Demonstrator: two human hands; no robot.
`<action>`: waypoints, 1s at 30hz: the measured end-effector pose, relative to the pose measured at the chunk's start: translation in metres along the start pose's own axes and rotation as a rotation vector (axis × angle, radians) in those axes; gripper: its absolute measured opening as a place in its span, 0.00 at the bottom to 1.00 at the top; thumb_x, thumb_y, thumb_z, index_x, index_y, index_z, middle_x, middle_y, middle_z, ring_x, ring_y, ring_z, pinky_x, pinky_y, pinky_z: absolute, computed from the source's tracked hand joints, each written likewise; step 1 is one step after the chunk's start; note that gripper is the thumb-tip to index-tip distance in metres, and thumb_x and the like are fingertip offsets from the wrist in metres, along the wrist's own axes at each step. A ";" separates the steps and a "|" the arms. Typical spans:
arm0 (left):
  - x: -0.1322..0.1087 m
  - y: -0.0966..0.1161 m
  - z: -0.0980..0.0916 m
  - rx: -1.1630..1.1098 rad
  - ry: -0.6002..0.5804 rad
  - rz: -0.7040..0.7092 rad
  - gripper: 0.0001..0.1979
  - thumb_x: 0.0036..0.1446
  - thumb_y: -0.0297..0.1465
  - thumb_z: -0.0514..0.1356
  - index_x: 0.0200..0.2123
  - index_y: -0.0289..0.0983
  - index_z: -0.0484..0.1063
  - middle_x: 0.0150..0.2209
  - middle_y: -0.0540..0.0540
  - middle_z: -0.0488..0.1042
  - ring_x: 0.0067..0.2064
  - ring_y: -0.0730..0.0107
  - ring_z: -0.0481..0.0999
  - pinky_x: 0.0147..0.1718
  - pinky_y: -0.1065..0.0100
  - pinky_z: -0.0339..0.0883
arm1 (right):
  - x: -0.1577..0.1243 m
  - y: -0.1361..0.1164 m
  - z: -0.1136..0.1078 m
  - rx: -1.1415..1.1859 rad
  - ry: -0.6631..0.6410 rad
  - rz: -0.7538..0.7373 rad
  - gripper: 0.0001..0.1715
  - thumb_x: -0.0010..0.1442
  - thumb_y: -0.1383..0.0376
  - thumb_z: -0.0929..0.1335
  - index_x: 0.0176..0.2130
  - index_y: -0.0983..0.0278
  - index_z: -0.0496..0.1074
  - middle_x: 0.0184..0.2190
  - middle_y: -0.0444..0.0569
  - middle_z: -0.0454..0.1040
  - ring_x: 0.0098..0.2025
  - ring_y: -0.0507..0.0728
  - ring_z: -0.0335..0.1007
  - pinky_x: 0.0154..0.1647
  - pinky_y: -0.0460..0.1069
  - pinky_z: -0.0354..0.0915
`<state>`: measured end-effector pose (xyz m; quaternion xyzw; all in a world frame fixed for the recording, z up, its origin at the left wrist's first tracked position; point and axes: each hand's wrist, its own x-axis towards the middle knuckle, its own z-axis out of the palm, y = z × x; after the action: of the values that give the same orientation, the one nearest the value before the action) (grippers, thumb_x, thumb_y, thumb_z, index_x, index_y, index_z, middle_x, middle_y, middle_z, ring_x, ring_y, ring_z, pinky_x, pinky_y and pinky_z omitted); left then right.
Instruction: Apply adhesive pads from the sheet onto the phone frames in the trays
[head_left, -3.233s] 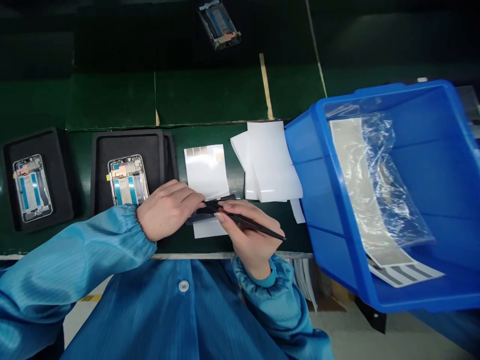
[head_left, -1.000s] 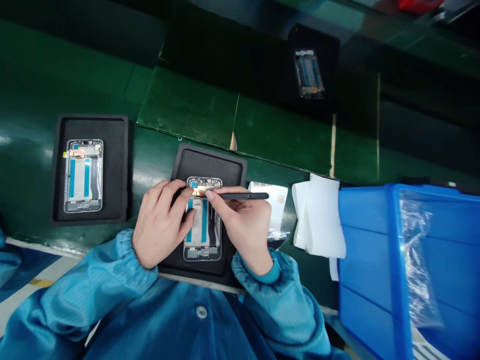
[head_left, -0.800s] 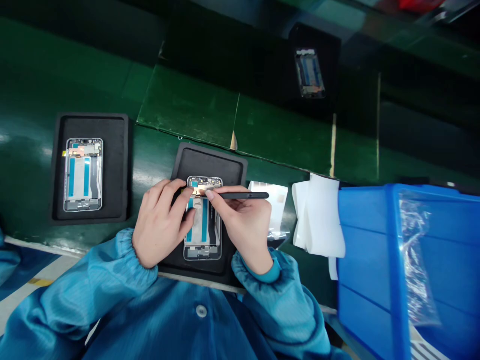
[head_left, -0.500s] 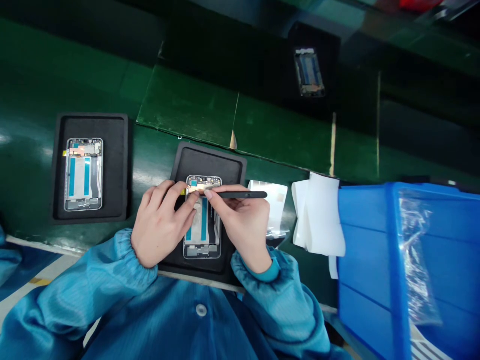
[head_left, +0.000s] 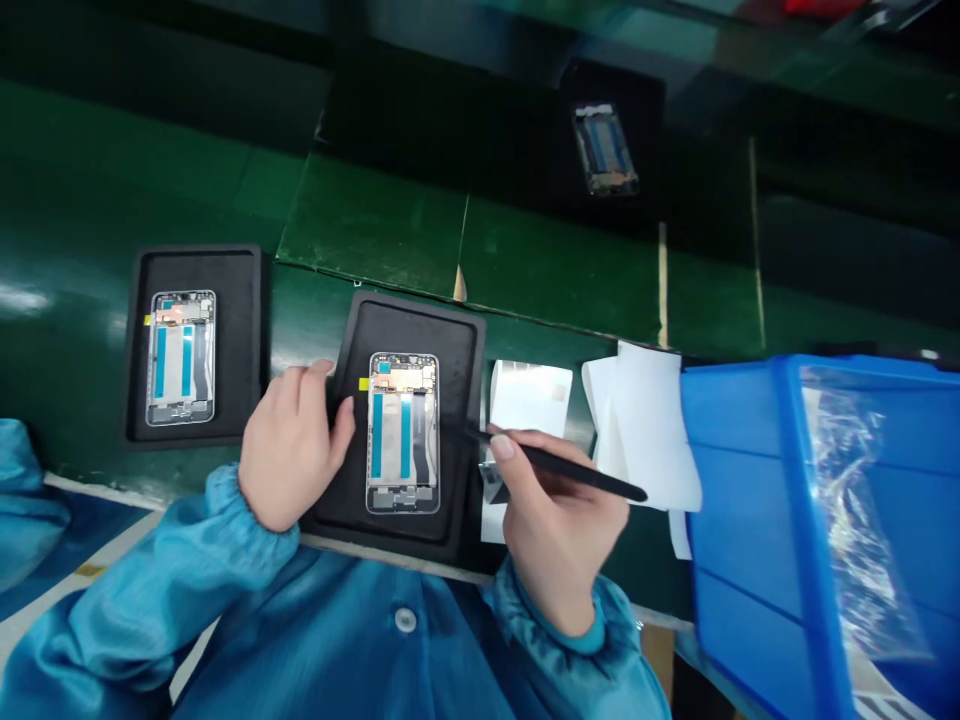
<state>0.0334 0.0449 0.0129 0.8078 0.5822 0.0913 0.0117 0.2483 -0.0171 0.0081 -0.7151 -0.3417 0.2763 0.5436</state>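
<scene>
An opened phone (head_left: 391, 440), its circuit board and blue strips exposed, lies in a black tray (head_left: 461, 345) in front of me. A small yellow tab sticks out at its upper left. At the tray's left edge rests my left hand (head_left: 292, 445), thumb apart from the fingers, holding nothing. My right hand (head_left: 555, 510) is to the right of the tray and grips black tweezers (head_left: 585, 474) between thumb and fingers. The dark tips point left over the tray's right side, apart from the phone.
On the left, another black tray (head_left: 240, 350) holds a similar opened phone (head_left: 180, 360). White sheets (head_left: 645, 430) lie beside a blue bin (head_left: 742, 480) with clear plastic in it. A raised green ledge (head_left: 375, 220) runs behind, with a third opened phone (head_left: 604, 150) farther back.
Both hands have left the phone's upper part. My left hand moved left to the tray edge; my right hand, with the tweezers, moved right and down. The phone stays in the tray.
</scene>
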 end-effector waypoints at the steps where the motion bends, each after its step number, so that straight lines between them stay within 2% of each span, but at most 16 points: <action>1: 0.000 -0.002 0.002 -0.011 -0.045 -0.071 0.16 0.67 0.35 0.52 0.51 0.31 0.69 0.38 0.39 0.77 0.37 0.55 0.77 0.33 0.61 0.68 | -0.005 0.005 -0.005 0.008 -0.023 0.042 0.08 0.52 0.63 0.79 0.35 0.59 0.81 0.32 0.46 0.83 0.34 0.57 0.80 0.36 0.50 0.76; 3: -0.001 -0.001 0.004 -0.012 -0.152 -0.147 0.14 0.68 0.35 0.49 0.48 0.34 0.69 0.34 0.43 0.77 0.32 0.58 0.77 0.27 0.63 0.64 | -0.014 0.013 -0.011 0.018 -0.078 0.113 0.08 0.52 0.63 0.79 0.35 0.60 0.81 0.32 0.46 0.83 0.32 0.56 0.80 0.32 0.48 0.75; 5: 0.001 0.002 0.003 -0.010 -0.210 -0.185 0.13 0.68 0.34 0.48 0.45 0.35 0.69 0.34 0.43 0.77 0.31 0.59 0.77 0.26 0.64 0.63 | -0.020 0.017 -0.016 0.035 -0.108 0.151 0.09 0.51 0.64 0.79 0.35 0.60 0.81 0.32 0.46 0.83 0.31 0.56 0.81 0.31 0.48 0.75; 7: 0.004 0.001 -0.002 -0.035 -0.227 -0.184 0.13 0.67 0.34 0.48 0.45 0.35 0.69 0.33 0.43 0.77 0.33 0.58 0.79 0.28 0.64 0.64 | -0.023 0.017 -0.019 0.073 -0.117 0.164 0.10 0.51 0.65 0.80 0.36 0.60 0.80 0.32 0.46 0.84 0.32 0.57 0.82 0.32 0.47 0.75; 9: 0.008 -0.009 -0.014 -0.065 -0.215 -0.182 0.14 0.67 0.35 0.48 0.46 0.36 0.70 0.34 0.43 0.78 0.35 0.57 0.79 0.31 0.64 0.67 | -0.023 0.014 -0.021 0.133 -0.131 0.160 0.11 0.52 0.65 0.79 0.36 0.59 0.80 0.33 0.46 0.84 0.34 0.58 0.83 0.34 0.48 0.76; 12: 0.011 -0.047 -0.040 0.005 -0.170 -0.275 0.16 0.66 0.37 0.50 0.49 0.36 0.71 0.36 0.43 0.80 0.36 0.58 0.79 0.35 0.65 0.67 | -0.020 0.011 -0.028 0.208 -0.157 0.128 0.10 0.52 0.65 0.79 0.36 0.59 0.79 0.34 0.46 0.83 0.38 0.60 0.84 0.38 0.49 0.77; 16: 0.017 -0.121 -0.069 0.237 -0.147 -0.465 0.17 0.65 0.39 0.50 0.50 0.39 0.72 0.36 0.46 0.78 0.36 0.60 0.76 0.37 0.67 0.63 | -0.013 0.018 -0.039 0.190 -0.129 0.107 0.10 0.52 0.65 0.79 0.35 0.59 0.79 0.32 0.46 0.83 0.37 0.59 0.83 0.38 0.49 0.78; 19: 0.021 -0.165 -0.071 0.351 -0.207 -0.526 0.17 0.65 0.39 0.49 0.49 0.39 0.71 0.34 0.48 0.75 0.35 0.63 0.72 0.36 0.68 0.61 | -0.008 0.027 -0.049 0.169 -0.112 0.141 0.11 0.51 0.64 0.80 0.36 0.59 0.80 0.31 0.46 0.83 0.32 0.58 0.81 0.31 0.49 0.76; 21: 0.023 -0.178 -0.066 0.409 -0.298 -0.530 0.18 0.66 0.38 0.47 0.49 0.37 0.71 0.34 0.47 0.73 0.35 0.63 0.71 0.36 0.68 0.60 | -0.002 0.032 -0.057 0.171 -0.098 0.147 0.12 0.51 0.64 0.80 0.36 0.59 0.80 0.32 0.46 0.83 0.32 0.58 0.81 0.31 0.49 0.76; 23: 0.025 -0.177 -0.061 0.455 -0.357 -0.528 0.20 0.66 0.37 0.45 0.48 0.35 0.72 0.35 0.43 0.73 0.36 0.59 0.71 0.34 0.66 0.59 | 0.007 0.034 -0.067 0.179 -0.055 0.123 0.12 0.50 0.63 0.80 0.36 0.60 0.80 0.33 0.46 0.83 0.34 0.58 0.81 0.35 0.50 0.75; 25: 0.028 -0.160 -0.059 0.518 -0.271 -0.528 0.24 0.66 0.41 0.44 0.51 0.34 0.71 0.40 0.40 0.74 0.38 0.54 0.72 0.34 0.63 0.60 | 0.020 0.035 -0.078 0.181 0.005 0.080 0.11 0.50 0.63 0.80 0.36 0.59 0.80 0.31 0.45 0.83 0.34 0.57 0.80 0.36 0.50 0.74; 28: 0.038 -0.109 -0.059 0.531 0.034 -0.407 0.27 0.66 0.47 0.45 0.58 0.38 0.68 0.47 0.38 0.75 0.46 0.48 0.73 0.38 0.58 0.64 | 0.046 0.039 -0.093 0.151 0.059 0.005 0.10 0.50 0.63 0.80 0.35 0.60 0.81 0.30 0.44 0.82 0.32 0.55 0.78 0.34 0.49 0.72; 30: 0.046 -0.060 -0.057 0.391 0.114 -0.182 0.26 0.67 0.47 0.47 0.57 0.39 0.70 0.46 0.40 0.75 0.50 0.51 0.73 0.43 0.58 0.66 | 0.065 0.045 -0.100 0.106 0.061 -0.028 0.10 0.51 0.63 0.80 0.35 0.60 0.81 0.31 0.44 0.82 0.32 0.55 0.78 0.35 0.49 0.72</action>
<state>-0.0180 0.1026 0.0676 0.7324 0.6590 0.0208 -0.1697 0.3732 -0.0325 -0.0115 -0.6885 -0.3198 0.2645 0.5948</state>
